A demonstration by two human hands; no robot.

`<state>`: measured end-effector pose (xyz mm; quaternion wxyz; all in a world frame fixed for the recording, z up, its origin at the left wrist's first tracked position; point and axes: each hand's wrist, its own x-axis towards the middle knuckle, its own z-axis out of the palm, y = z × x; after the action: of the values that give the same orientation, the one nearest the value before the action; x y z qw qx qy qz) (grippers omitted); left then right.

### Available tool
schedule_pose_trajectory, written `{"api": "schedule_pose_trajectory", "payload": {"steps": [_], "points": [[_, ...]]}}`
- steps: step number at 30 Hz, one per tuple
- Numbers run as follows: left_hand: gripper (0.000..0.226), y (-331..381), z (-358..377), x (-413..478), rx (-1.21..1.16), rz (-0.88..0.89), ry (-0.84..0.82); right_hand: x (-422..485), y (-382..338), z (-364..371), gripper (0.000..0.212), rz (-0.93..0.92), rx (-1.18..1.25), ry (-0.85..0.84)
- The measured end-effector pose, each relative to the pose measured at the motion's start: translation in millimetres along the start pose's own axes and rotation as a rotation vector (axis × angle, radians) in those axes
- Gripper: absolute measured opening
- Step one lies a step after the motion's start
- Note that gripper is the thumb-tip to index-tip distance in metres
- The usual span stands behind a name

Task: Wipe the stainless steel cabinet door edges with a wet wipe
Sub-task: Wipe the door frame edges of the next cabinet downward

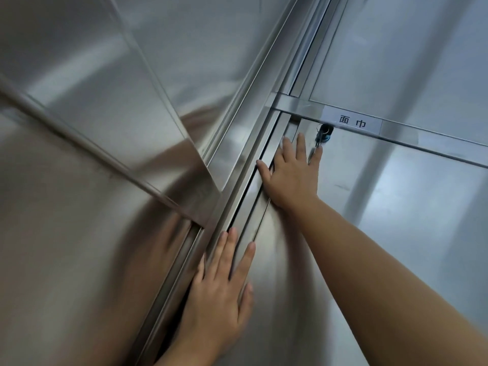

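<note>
Pressing brushed SS door (390,223): L-hand (220,285), R-hand (291,178)

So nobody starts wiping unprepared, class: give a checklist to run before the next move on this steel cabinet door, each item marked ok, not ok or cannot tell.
1. Wet wipe in hand: not ok; the left hand and right hand lie flat and bare on the brushed stainless steel door.
2. Reach to the vertical edge strip: ok; both hands touch it.
3. Door fully shut: cannot tell.
4. Fingers clear of the dark key with blue tag: not ok; the right little finger lies beside it.
</note>
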<state>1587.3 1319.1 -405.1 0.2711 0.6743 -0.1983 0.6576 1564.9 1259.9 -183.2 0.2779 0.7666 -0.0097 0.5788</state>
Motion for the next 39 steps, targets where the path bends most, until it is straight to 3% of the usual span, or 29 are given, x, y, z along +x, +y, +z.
{"api": "schedule_pose_trajectory", "payload": {"steps": [13,18,20,24,29,39], "points": [[0.058,-1.2,2.1,1.1,-0.039,0.002,0.021,-5.9,-3.7,7.9,0.061,0.069,0.162,0.117],[0.058,-1.0,1.4,1.5,-0.044,0.0,0.032,-7.9,-4.6,-0.9,0.06,-0.031,0.215,0.266],[0.058,-0.6,0.8,1.5,-0.043,-0.001,0.023,-1.4,-5.3,-5.2,0.06,-0.043,0.224,0.236],[0.059,0.8,-0.4,1.0,-0.023,-0.007,0.022,12.8,-3.5,-5.7,0.061,-0.004,0.205,0.025],[0.057,1.6,1.3,0.0,-0.03,-0.007,0.048,40.1,5.7,-19.7,0.065,0.044,0.243,-0.067],[0.058,0.9,1.0,0.2,-0.015,-0.007,0.038,12.4,4.5,-4.5,0.065,-0.034,0.158,0.023]]}}
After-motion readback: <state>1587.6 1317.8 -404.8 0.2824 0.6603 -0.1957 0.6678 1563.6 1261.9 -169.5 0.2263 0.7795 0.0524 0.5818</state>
